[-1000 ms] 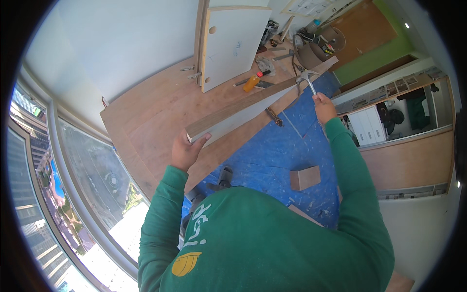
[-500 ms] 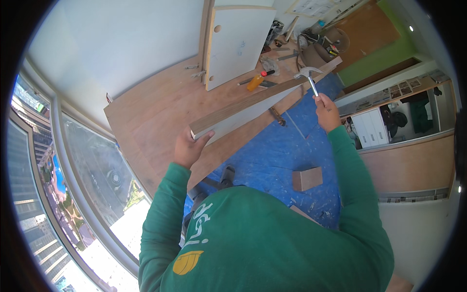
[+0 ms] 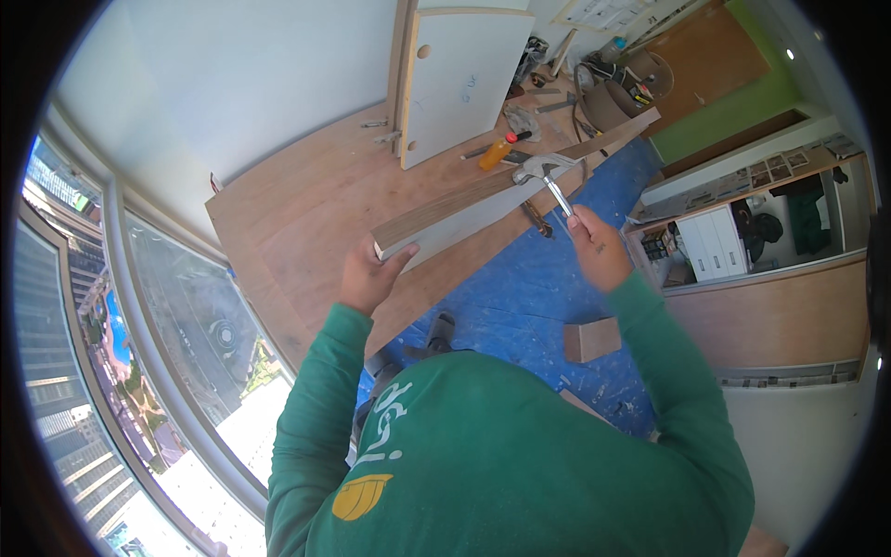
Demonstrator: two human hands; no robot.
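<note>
Raised since a second ago, the right hand point(image 3: 594, 249) grips a claw hammer point(image 3: 546, 172) over the long plank point(image 3: 501, 197); left hand point(image 3: 369, 277) clasps the plank's near end; laid wood floor point(image 3: 306, 204) covers part, blue underlay point(image 3: 520, 288) remains bare beside an offcut block point(image 3: 591, 339).

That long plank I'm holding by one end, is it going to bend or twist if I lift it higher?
The long plank looks straight along its whole length though the left hand grips only its near end, so it is probably fairly stiff. Being so long and narrow, it may swing or twist. The right hand holds a hammer near it.
</note>
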